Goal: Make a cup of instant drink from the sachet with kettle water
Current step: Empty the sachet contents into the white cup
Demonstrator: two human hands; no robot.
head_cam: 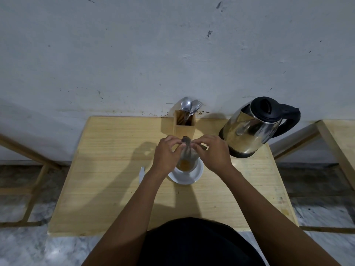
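A grey sachet [187,149] is held upside down over the white cup [187,170], which stands on a white saucer [197,174] at the middle of the wooden table [115,179]. Brownish powder shows inside the cup. My left hand [165,152] pinches the sachet's upper left side. My right hand [213,150] pinches its upper right side. The steel kettle [253,127] with a black lid and handle stands on its base at the table's back right, close to my right hand.
A wooden holder [184,124] with spoons and forks stands at the back edge, just behind my hands. A small white strip [141,174] lies on the table left of the saucer. Wooden frames stand on the floor to the left and right.
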